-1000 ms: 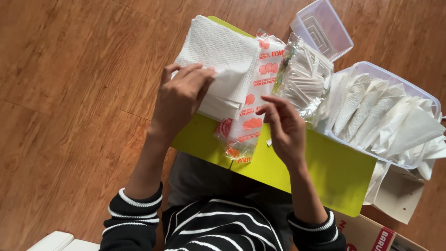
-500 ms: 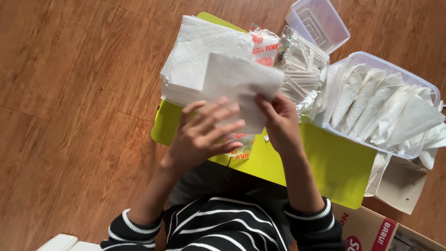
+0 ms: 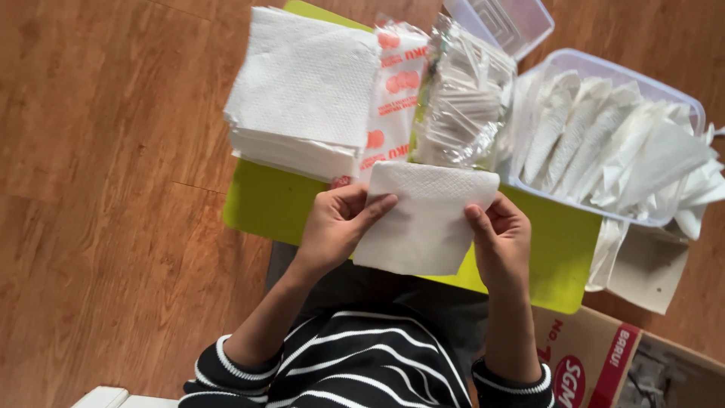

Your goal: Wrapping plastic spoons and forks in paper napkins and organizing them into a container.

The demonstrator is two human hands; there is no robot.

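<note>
1. Head view, looking down on a green board point(image 3: 279, 208); every place below is given from it.
2. Single napkin point(image 3: 427, 219): held flat just above the board's near edge, not yet folded.
3. Left hand point(image 3: 336, 227): fingers pinching the napkin's left edge, thumb behind it.
4. Right hand point(image 3: 500, 242): pinching the right edge, wrist bent inward.
5. Napkin stack point(image 3: 302, 91): on the board's far left part, still thick, so by my reckoning much is left.
6. Bag of wrapped sticks point(image 3: 464, 94): at the board's far middle.
7. Clear tub point(image 3: 683, 106): right of the board, already well filled with folded napkins point(image 3: 604, 140).
</note>
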